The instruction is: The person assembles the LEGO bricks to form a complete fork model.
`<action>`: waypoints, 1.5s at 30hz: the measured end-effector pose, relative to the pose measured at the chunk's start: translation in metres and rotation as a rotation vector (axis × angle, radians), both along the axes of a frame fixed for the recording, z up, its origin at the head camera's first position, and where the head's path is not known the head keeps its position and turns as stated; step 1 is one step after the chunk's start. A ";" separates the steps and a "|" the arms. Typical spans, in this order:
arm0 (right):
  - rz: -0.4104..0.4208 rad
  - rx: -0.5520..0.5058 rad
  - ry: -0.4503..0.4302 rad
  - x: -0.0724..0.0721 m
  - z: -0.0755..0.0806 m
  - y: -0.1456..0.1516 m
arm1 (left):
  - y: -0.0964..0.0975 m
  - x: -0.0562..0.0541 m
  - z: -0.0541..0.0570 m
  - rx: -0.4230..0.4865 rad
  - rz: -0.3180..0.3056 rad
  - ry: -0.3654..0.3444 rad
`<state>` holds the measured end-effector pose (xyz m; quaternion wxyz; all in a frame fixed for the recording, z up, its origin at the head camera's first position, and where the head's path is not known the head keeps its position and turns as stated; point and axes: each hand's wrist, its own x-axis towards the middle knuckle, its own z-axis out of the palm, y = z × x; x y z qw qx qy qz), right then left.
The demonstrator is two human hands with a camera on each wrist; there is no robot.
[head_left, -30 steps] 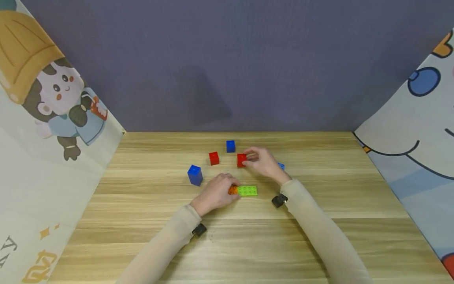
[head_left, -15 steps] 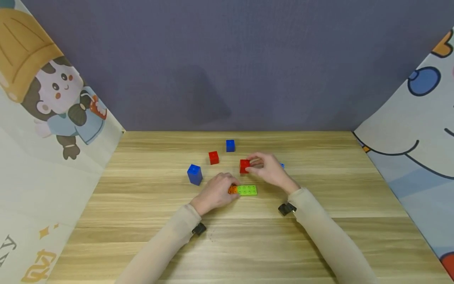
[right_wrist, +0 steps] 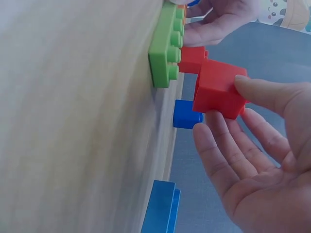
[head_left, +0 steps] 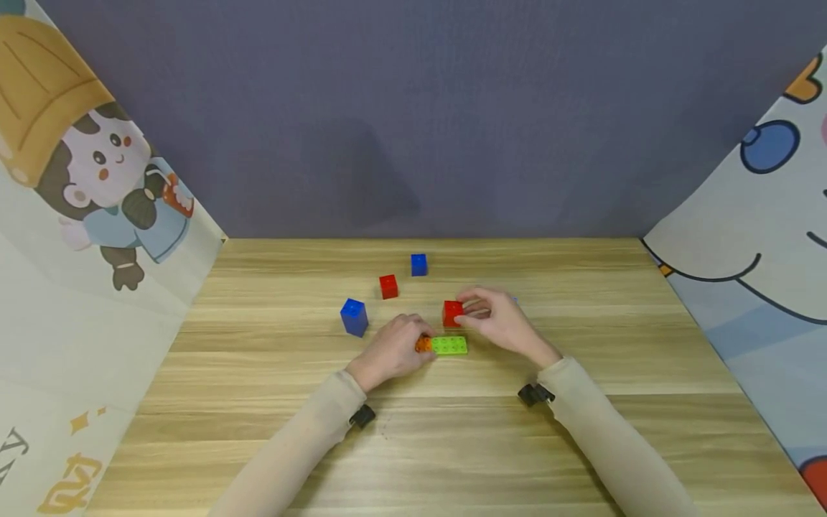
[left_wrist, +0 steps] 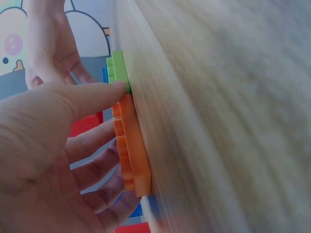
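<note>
My left hand (head_left: 395, 346) holds a flat orange building brick (left_wrist: 136, 150) on the table, thumb on one side and fingers on the other. End to end with it lies a flat lime-green brick (head_left: 450, 345), studs up; the left thumb tip reaches the seam between the two. A red block (right_wrist: 216, 85) is pinched between the thumb and fingertips of my right hand (head_left: 500, 322). In the right wrist view it is off the table, close to the green brick but apart from it. My left hand hides most of the orange brick in the head view.
A tall blue block (head_left: 354, 317) stands left of the left hand. Farther back are another red block (head_left: 388, 287) and a small blue block (head_left: 418, 265). A lighter blue brick (right_wrist: 159, 206) lies behind the right hand, mostly hidden in the head view. A dark wall (head_left: 420, 129) closes the back.
My right hand has brought the red block nearer and slightly right, toward the green brick. My left hand has stayed in place on the orange brick.
</note>
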<state>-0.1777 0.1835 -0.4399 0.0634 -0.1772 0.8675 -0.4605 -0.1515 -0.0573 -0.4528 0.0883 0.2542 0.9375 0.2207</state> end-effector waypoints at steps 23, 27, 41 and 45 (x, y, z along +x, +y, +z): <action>0.010 0.011 -0.025 0.027 -0.012 0.016 | 0.000 0.000 -0.001 0.001 0.003 0.006; 0.011 0.008 -0.044 0.028 -0.013 0.017 | 0.000 0.000 0.000 -0.004 -0.001 0.011; 0.030 0.035 0.041 0.031 -0.015 0.012 | 0.000 0.000 0.001 -0.008 0.003 0.002; 0.038 0.049 0.056 0.031 -0.015 0.012 | 0.001 0.000 0.001 -0.003 0.011 -0.006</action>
